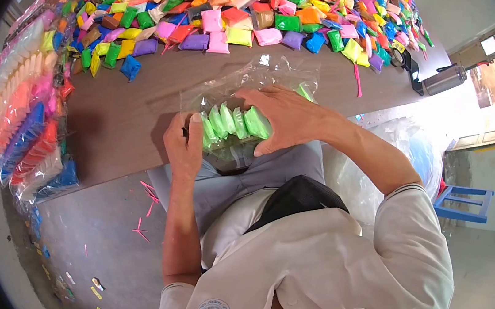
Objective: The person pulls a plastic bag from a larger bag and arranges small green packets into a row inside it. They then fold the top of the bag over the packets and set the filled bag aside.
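Note:
A row of several light-green sachets [236, 122] lies inside a clear plastic bag [257, 72] at the table's near edge, above my lap. My left hand [184, 143] grips the bag's left side, its fingers closed beside the end of the row. Something small and black shows at one of its fingers. Curved over the right end of the row, my right hand [289, 119] has its thumb and fingers around the sachets. Part of another light-green sachet [306, 92] shows behind the right fingers. The right fingertips are partly hidden by plastic.
A large heap of coloured sachets [220, 21] covers the far side of the brown table [122, 114]. Filled clear bags [24, 115] hang over the left edge. A metal flask [445, 80] lies at right. Clear plastic [356, 174] and a blue stool [464, 204] are beyond my right arm.

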A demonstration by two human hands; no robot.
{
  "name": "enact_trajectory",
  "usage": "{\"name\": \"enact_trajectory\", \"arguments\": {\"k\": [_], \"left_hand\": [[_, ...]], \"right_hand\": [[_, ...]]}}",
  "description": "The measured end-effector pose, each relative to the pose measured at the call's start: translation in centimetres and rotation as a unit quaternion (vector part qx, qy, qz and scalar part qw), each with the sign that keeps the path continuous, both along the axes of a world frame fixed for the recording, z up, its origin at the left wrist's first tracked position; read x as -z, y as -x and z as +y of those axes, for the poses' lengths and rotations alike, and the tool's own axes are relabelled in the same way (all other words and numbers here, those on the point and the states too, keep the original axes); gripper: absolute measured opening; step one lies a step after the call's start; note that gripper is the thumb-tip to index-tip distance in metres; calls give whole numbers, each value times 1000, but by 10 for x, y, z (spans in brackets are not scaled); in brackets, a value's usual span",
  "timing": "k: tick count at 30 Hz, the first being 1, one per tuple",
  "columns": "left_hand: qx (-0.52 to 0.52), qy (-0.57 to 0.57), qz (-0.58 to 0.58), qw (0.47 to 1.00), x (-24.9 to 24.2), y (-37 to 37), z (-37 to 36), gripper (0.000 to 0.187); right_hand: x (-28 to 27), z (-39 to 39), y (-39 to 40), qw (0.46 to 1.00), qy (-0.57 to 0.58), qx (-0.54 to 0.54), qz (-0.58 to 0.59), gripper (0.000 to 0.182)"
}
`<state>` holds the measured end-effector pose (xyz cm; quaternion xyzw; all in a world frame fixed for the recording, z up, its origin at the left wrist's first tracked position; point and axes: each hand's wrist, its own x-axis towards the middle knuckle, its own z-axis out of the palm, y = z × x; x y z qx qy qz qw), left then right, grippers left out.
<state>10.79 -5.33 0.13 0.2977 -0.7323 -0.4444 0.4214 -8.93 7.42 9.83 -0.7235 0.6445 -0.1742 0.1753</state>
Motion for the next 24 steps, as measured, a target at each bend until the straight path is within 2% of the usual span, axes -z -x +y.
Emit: {"name": "enact_trajectory", "arguments": {"k": [4, 7, 10, 16, 19, 24], "left_hand": [[-1, 5, 0, 1000, 0, 0, 0, 27], [3, 3, -10, 1000, -2, 0, 0, 28], [3, -2, -19, 1000, -3, -1, 0, 29], [4, 9, -13, 1000, -1, 0, -1, 29], [4, 15, -23, 1000, -2, 0, 0, 28], [5, 6, -34, 999, -3, -1, 0, 29]], "right_hand": [[3, 1, 0, 999, -27, -15, 42, 76], [19, 0, 6, 997, 32, -33, 58, 67], [24, -2, 9, 998, 40, -25, 39, 57], [16, -5, 18, 999, 6, -23, 32, 49], [24, -7, 23, 996, 40, -56, 59, 46], [20, -1, 15, 996, 65, -17, 61, 53]]}}
